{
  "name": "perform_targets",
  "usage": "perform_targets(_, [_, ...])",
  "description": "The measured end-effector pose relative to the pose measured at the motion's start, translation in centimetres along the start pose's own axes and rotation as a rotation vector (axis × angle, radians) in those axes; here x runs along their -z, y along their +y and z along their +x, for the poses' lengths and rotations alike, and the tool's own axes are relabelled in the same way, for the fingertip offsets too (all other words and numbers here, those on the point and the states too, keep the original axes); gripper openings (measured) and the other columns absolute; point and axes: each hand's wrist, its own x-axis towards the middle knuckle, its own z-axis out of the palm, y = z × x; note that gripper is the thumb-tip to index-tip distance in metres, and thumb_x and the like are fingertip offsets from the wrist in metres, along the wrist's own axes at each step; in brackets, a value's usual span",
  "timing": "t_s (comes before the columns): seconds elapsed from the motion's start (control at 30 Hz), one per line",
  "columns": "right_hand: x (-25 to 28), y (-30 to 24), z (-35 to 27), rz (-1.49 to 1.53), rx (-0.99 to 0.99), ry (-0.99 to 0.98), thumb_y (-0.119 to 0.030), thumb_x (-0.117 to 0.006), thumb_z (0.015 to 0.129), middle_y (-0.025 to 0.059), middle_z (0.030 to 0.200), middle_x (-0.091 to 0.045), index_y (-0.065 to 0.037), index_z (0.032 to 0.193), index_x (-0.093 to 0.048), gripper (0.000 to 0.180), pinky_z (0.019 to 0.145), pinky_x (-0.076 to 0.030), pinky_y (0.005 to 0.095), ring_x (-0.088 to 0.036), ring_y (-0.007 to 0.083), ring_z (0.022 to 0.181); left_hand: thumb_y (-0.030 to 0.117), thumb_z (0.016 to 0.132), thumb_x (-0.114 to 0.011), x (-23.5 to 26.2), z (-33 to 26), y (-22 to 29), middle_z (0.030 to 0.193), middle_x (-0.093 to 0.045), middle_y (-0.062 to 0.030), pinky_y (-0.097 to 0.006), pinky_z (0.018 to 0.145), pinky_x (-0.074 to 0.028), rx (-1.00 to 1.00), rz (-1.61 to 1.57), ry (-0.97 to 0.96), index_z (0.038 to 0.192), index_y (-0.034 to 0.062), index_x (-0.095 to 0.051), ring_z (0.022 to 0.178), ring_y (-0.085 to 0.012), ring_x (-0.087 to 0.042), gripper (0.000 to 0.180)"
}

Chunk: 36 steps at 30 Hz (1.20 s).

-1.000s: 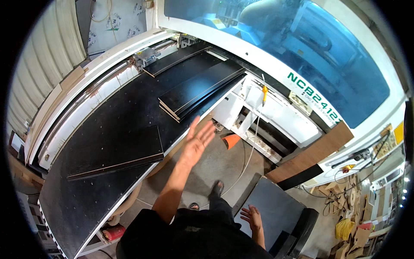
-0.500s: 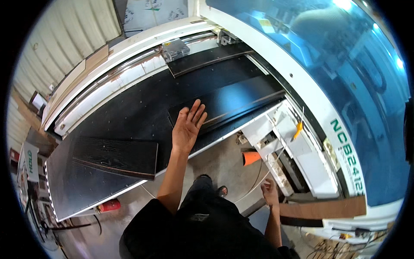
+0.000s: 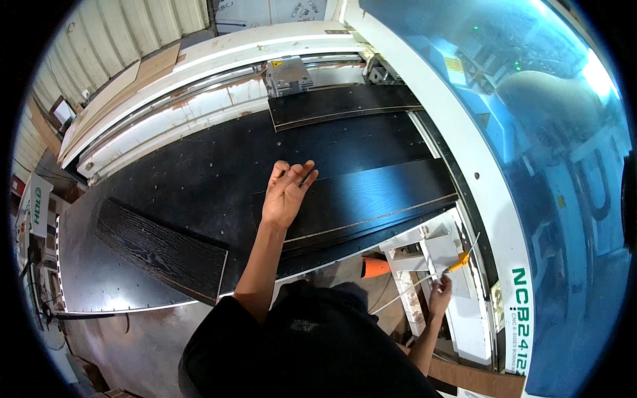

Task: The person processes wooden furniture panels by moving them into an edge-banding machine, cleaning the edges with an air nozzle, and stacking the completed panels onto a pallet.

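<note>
My left hand (image 3: 284, 198) hovers over the near edge of the black panel stack, palm up, fingers apart and slightly curled, holding nothing. Just under and to its right is the top black wood-grain panel (image 3: 371, 196), with a pale line along its near edge. On the right, my right hand (image 3: 439, 296) has loosely bent fingers close below a yellow air blow gun (image 3: 458, 263) with a thin nozzle. I cannot tell whether the fingertips touch the gun or its pale hose (image 3: 406, 290).
Another black panel (image 3: 162, 249) lies at the table's left, and one (image 3: 345, 106) at the back beside a metal clamp block (image 3: 288, 75). A white machine with a blue window (image 3: 551, 166) borders the right. An orange cone-shaped piece (image 3: 375, 267) sits below the table edge.
My right hand has risen and moved right, up to the blow gun. The left hand stays over the panels, its fingers more curled. The whole view has turned and shifted.
</note>
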Motion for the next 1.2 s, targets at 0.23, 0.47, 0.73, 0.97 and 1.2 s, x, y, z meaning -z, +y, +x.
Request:
perform_targets(0.23, [2.3, 4.4, 9.2, -0.344, 0.076, 0.281, -0.016, -0.071, 0.089, 0.0277, 0.139, -0.053, 0.002, 0.144, -0.042, 0.065, 0.109, -0.04, 0.0518, -0.049, 0.0462, 0.13, 0.005, 0.1, -0.06, 1.8, 2.4, 0.8, 0.105, -0.074, -0.0044, -0.055, 0.119, -0.034, -0.048, 0.002, 0.029, 0.096, 0.0174, -0.063, 0.129, -0.0295, -0.059, 0.014])
perform_targets(0.47, [0.7, 10.9, 15.5, -0.294, 0.054, 0.192, -0.022, -0.075, 0.087, 0.0334, 0.125, -0.06, 0.004, 0.141, -0.04, 0.069, 0.094, -0.05, 0.0529, -0.061, 0.0504, 0.111, 0.004, 0.102, -0.056, 3.3, 4.8, -0.6, 0.106, -0.074, -0.0039, -0.054, 0.118, -0.037, -0.128, 0.002, 0.038, 0.1, 0.0172, -0.062, 0.131, -0.0293, -0.058, 0.015])
perform_targets(0.73, [1.1, 9.3, 15.4, -0.106, -0.054, 0.149, -0.032, -0.07, 0.096, 0.0219, 0.096, -0.074, 0.005, 0.115, -0.07, 0.042, 0.073, -0.055, 0.0418, -0.072, 0.0299, 0.084, 0.002, 0.099, -0.059, 2.0, 10.3, -3.2, 0.105, -0.073, -0.0054, -0.054, 0.116, -0.042, -0.106, 0.023, 0.022, 0.101, 0.0151, -0.062, 0.126, -0.03, -0.062, 0.013])
perform_targets(0.97, [0.6, 6.9, 15.4, 0.226, -0.036, 0.176, -0.038, -0.064, 0.101, 0.0149, 0.113, -0.072, 0.003, 0.125, -0.067, 0.048, 0.083, -0.054, 0.035, -0.068, 0.0198, 0.097, -0.011, 0.092, -0.057, 3.0, 13.4, -5.2, 0.115, -0.068, -0.0083, -0.045, 0.107, -0.054, -0.051, 0.178, 0.124, 0.122, 0.0149, -0.058, 0.117, -0.0272, -0.067, 0.041])
perform_targets(1.2, [-0.1, -5.5, 21.1, 0.662, 0.002, 0.093, -0.033, -0.062, 0.103, 0.0079, 0.091, -0.065, 0.003, 0.119, -0.062, 0.039, 0.08, -0.058, 0.0314, -0.066, 0.0152, 0.083, -0.002, 0.096, -0.058, 2.8, 19.3, -6.2, 0.13, -0.063, -0.0127, -0.045, 0.106, -0.052, 0.133, 0.822, 0.063, 0.131, 0.0144, -0.053, 0.123, -0.0287, -0.062, 0.039])
